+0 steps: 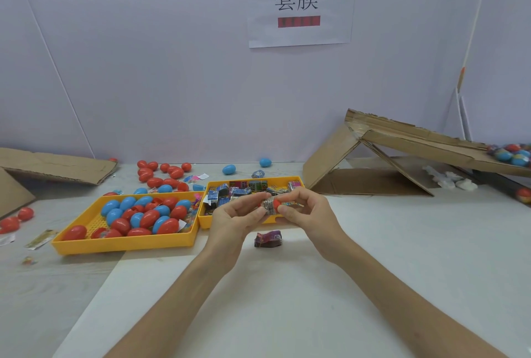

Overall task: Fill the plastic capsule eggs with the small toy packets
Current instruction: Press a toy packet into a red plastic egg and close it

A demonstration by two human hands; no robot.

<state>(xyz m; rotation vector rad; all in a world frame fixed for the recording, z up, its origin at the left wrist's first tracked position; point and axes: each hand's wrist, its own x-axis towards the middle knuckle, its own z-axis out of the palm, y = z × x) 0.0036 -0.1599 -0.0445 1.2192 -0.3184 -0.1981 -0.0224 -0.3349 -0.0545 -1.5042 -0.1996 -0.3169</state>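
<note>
Pale lilac wall point(143, 70) at 12 o'clock, bearing a paper sign point(300, 1) printed with two black characters. White table point(373, 242) below.

Item 1. Left hand point(232, 217), centre of view, raised over the table. Thumb and fingertips are pinched on the left end of a silver toy packet point(267, 205).

Item 2. Right hand point(307, 211), at 3 o'clock from the left hand. Thumb and forefinger pinch a red capsule half point(276, 206). The packet lies crosswise between the two grips, its right end meeting the red half; how far it sits inside cannot be told.

Item 3. Purple packet point(268, 238), flat on the table at 6 o'clock from the hands, untouched.

Item 4. Yellow packet tray point(205, 223), just behind the hands at 12 o'clock, holding assorted toy packets point(238, 189).

Item 5. Yellow egg tray point(123, 245), at 9 o'clock, touching the packet tray; it holds red and blue capsule eggs point(149, 218).

Item 6. Loose red eggs point(161, 173) at 11 o'clock by the wall; two blue eggs point(229, 169) near them.

Item 7. Cardboard ramp point(402, 139) at 2 o'clock, sloping down to the right, with two-colour eggs point(514, 155) gathered at its low end.

Item 8. Flattened cardboard point(51, 165) at 10 o'clock.
</note>
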